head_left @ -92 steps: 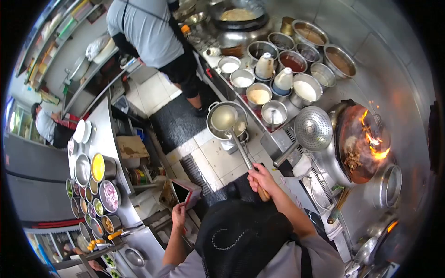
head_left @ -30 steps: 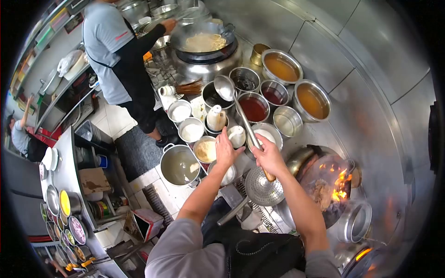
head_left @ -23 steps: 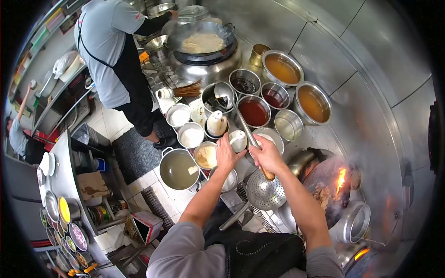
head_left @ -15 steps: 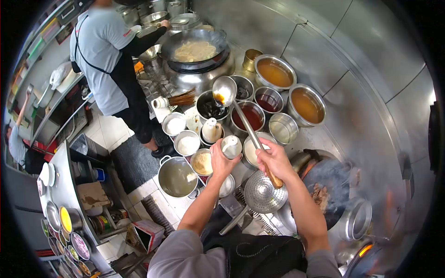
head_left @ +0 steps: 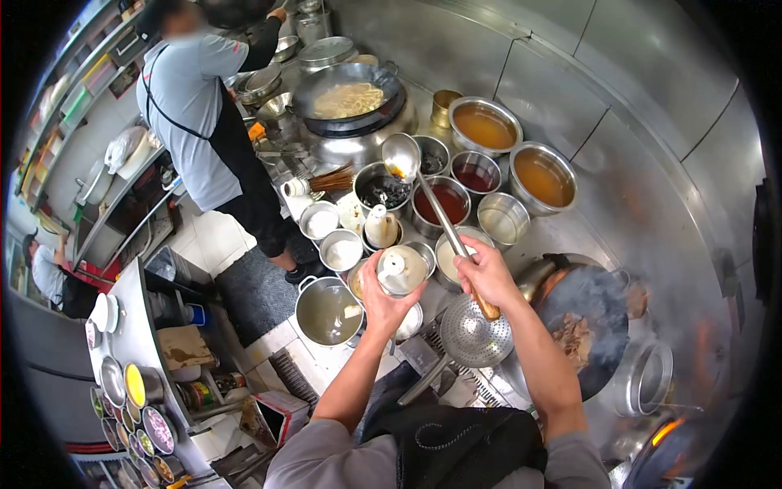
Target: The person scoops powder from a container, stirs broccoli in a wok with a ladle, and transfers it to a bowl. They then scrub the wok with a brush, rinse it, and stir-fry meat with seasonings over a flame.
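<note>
My left hand (head_left: 386,300) is closed around a translucent squeeze bottle (head_left: 405,279) with a white nozzle cap, held above the seasoning containers. My right hand (head_left: 490,275) grips the wooden-ended handle of a metal ladle (head_left: 437,209). The ladle's bowl hangs over the edge of a pot of dark sauce (head_left: 382,189), with a little brown liquid in it. Just below my right hand lies a perforated strainer (head_left: 467,338). Right of my right forearm, browned meat (head_left: 573,341) lies in a smoking wok (head_left: 604,303).
Pots of red sauce (head_left: 441,204) and amber liquid (head_left: 543,177) crowd the counter ahead. Another squeeze bottle (head_left: 381,226) stands among bowls of white powder (head_left: 340,250). At the upper left a co-worker (head_left: 195,114) stands beside a wok of noodles (head_left: 349,99). Flame glows (head_left: 668,430) at lower right.
My left hand has raised the squeeze bottle toward me. My right hand has shifted slightly with the ladle, whose bowl now holds less visible liquid. The co-worker's arm has reached higher.
</note>
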The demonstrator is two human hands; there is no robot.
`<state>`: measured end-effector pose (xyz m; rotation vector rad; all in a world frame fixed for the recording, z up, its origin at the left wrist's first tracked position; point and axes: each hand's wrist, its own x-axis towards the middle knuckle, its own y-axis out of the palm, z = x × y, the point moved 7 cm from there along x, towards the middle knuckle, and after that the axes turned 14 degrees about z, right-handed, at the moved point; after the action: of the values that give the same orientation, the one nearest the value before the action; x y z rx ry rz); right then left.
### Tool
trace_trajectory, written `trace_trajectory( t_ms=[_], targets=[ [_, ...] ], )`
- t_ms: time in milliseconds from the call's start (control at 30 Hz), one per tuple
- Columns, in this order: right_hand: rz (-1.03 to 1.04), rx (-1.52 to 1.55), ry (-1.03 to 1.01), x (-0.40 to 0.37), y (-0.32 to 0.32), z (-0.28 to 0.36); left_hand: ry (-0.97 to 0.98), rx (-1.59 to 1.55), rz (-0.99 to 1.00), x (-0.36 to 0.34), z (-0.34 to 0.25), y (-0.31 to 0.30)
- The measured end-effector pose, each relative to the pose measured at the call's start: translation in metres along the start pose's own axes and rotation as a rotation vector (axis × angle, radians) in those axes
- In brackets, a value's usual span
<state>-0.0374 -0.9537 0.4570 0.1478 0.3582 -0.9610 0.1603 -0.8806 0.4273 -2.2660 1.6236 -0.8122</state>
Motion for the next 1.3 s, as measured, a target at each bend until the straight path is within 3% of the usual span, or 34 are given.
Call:
trace_trajectory(
  t_ms=[100,200,267,400,467,533,600,633,667,733,767,800,867,900,933,1000,1067,1100,1133,1200,1233,1300],
  targets=[
    [0.002,-0.056,-0.03,0.002,-0.004,-0.015,0.014,-0.023,-0.009,-0.011,0.001,-0.005],
    [0.027,0.167,-0.115,-0.019,-0.012,-0.034,0.061,-0.06,-0.032,-0.022,-0.008,-0.013],
    [0.103,0.611,-0.177,-0.062,-0.02,-0.05,-0.003,-0.294,0.044,-0.028,-0.008,-0.015],
    [-0.018,0.737,-0.243,-0.221,-0.045,-0.106,0.025,-0.503,0.288,-0.033,-0.008,-0.001],
    [-0.151,0.676,-0.236,-0.326,-0.055,-0.134,0.018,-0.633,0.58,-0.03,-0.036,0.022],
    [-0.392,0.308,-0.015,-0.421,-0.064,-0.184,-0.067,-0.73,0.862,-0.034,-0.065,0.061],
    [-0.753,-0.929,0.106,-0.493,-0.051,-0.177,-0.098,-0.373,1.181,-0.032,-0.065,0.123],
    [-0.787,-0.798,0.406,-0.515,-0.053,-0.205,0.135,-0.008,1.303,-0.03,-0.087,0.156],
    [-0.836,-0.7,0.436,-0.533,-0.054,-0.217,0.045,-0.063,1.635,-0.052,-0.108,0.197],
    [-0.817,-0.655,0.346,-0.552,-0.045,-0.223,0.081,0.311,1.951,-0.086,-0.153,0.263],
    [-0.799,-0.452,0.201,-0.555,-0.04,-0.223,0.017,0.442,2.044,-0.103,-0.176,0.287],
    [-0.734,-0.203,0.235,-0.558,-0.035,-0.228,-0.046,0.582,2.128,-0.12,-0.193,0.303],
    [-0.608,0.156,0.192,-0.558,-0.022,-0.247,-0.033,0.663,2.125,-0.141,-0.202,0.336],
    [-0.634,-0.149,0.147,-0.561,-0.023,-0.246,-0.015,0.669,2.132,-0.144,-0.203,0.342],
    [-0.647,-0.144,0.15,-0.561,-0.021,-0.258,0.012,0.576,2.131,-0.147,-0.204,0.341],
    [-0.883,-0.87,0.205,-0.563,-0.017,-0.248,0.044,0.497,2.135,-0.151,-0.212,0.349],
    [-0.884,-0.806,0.155,-0.567,-0.022,-0.242,0.018,0.499,2.118,-0.151,-0.212,0.358],
    [-0.792,-0.309,0.183,-0.57,-0.031,-0.249,-0.129,0.604,2.108,-0.15,-0.198,0.376],
    [-0.675,0.178,0.207,-0.567,-0.028,-0.26,-0.124,0.756,2.043,-0.154,-0.221,0.369],
    [-0.625,0.173,0.252,-0.568,-0.037,-0.263,0.014,0.907,2.087,-0.154,-0.215,0.383],
    [-0.716,-0.065,0.21,-0.57,-0.042,-0.261,0.006,0.886,2.089,-0.152,-0.215,0.374],
    [-0.853,-0.516,0.162,-0.573,-0.047,-0.263,0.092,0.476,2.07,-0.139,-0.223,0.334]
  ],
)
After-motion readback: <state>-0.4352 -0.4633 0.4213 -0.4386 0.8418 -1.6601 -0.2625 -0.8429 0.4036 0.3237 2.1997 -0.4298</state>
